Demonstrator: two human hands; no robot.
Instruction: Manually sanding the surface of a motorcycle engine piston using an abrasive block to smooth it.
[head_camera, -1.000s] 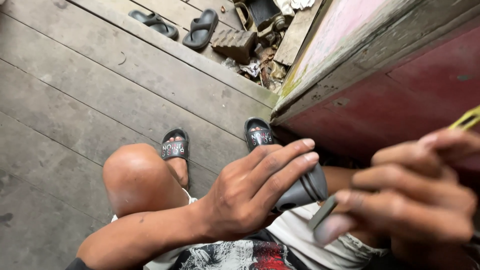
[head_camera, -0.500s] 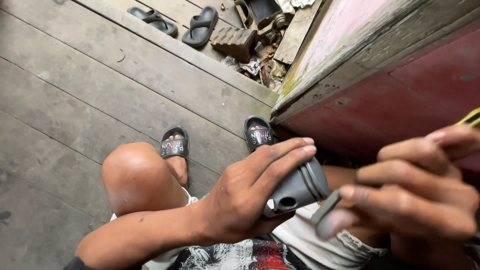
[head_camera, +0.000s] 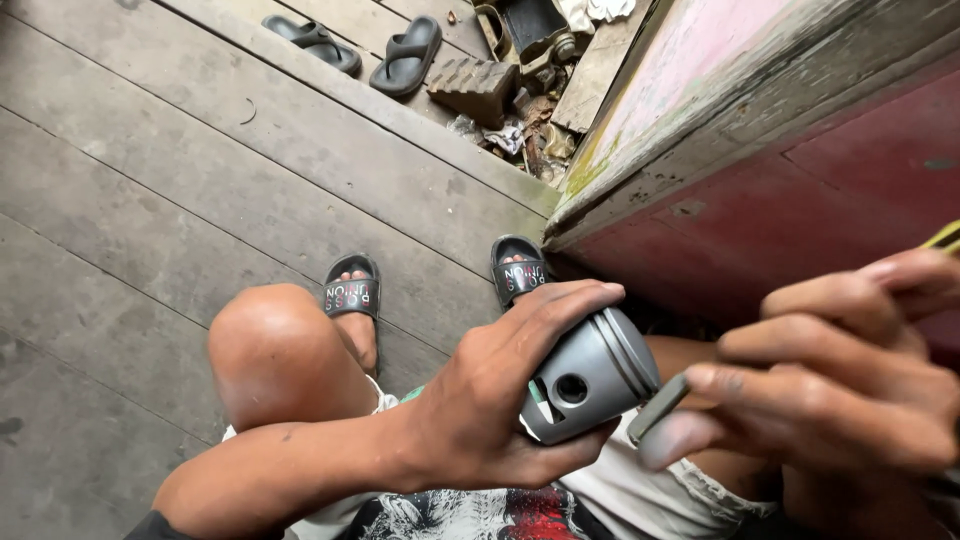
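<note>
My left hand (head_camera: 490, 400) grips a grey metal piston (head_camera: 592, 375), cylindrical with ring grooves near its crown and a round pin hole in its side. The piston lies tilted across my lap, crown pointing up and right. My right hand (head_camera: 840, 385) is close to the camera at the right, fingers curled around a thin dark flat tool (head_camera: 657, 408) whose tip sits just beside the piston skirt. A yellow-green sliver (head_camera: 945, 237) shows above that hand at the frame edge.
I sit on a grey plank floor (head_camera: 150, 200), bare knee (head_camera: 275, 350) raised, feet in black slides (head_camera: 352, 295). A worn red and pink wooden wall (head_camera: 800, 150) stands at the right. Another pair of black sandals (head_camera: 400, 55), a block and scrap clutter lie at the back.
My left hand has turned and lifted the piston, so its side and pin hole now show. The right hand stays close beside it with the tool.
</note>
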